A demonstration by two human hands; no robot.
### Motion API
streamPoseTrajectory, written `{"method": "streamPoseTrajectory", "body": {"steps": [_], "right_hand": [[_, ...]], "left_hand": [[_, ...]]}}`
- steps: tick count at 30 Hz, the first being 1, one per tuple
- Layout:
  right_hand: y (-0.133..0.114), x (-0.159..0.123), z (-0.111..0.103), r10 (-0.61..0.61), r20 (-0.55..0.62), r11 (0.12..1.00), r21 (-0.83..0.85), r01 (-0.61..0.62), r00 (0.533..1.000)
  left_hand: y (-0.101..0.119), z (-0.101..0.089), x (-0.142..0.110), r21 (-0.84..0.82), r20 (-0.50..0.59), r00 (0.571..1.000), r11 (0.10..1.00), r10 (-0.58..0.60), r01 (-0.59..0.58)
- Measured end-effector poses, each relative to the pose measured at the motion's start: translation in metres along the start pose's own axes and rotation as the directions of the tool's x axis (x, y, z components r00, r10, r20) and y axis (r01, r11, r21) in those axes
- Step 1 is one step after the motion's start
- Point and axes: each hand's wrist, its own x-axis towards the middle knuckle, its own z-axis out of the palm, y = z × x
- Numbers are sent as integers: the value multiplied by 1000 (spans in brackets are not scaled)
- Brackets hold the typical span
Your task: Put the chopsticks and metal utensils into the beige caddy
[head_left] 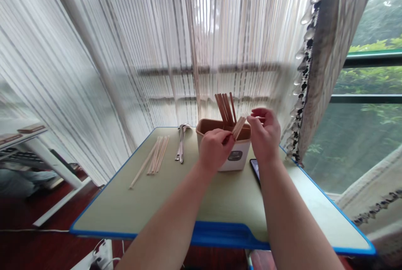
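Note:
My left hand [216, 146] is closed round the lower part of pale wooden chopsticks [239, 127], which tilt up to the right over the container's rim. At their upper end, where a whitish, see-through bit shows, the thumb and forefinger of my right hand [264, 131] come together; what they pinch is too small to make out. The white container [241, 162] has a brown rim and a dark oval label. Several brown chopsticks [225, 106] stand upright inside it. My left hand hides part of its front.
Several pale chopsticks [158, 154] lie on the blue-edged table [176, 194] at the left. Metal cutlery [181, 144] rests between them and the container. A phone [255, 168] lies partly under my right forearm. Sheer curtains [163, 43] hang behind the table.

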Motion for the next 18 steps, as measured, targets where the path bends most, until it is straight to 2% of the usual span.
{"method": "streamPoseTrajectory", "body": {"steps": [6,14,18], "right_hand": [[0,-2,5,20,89,999,-27,-18,996],[-3,-2,1,-25,73,998,-49,28,997],[-2,-2,-1,-47,129,999,-20,50,991]], "left_hand": [[-4,1,1,7,-7,1000,1000,-8,8],[2,0,1,38,33,999,999,0,-1],[3,1,1,50,29,999,999,15,-16]]}}
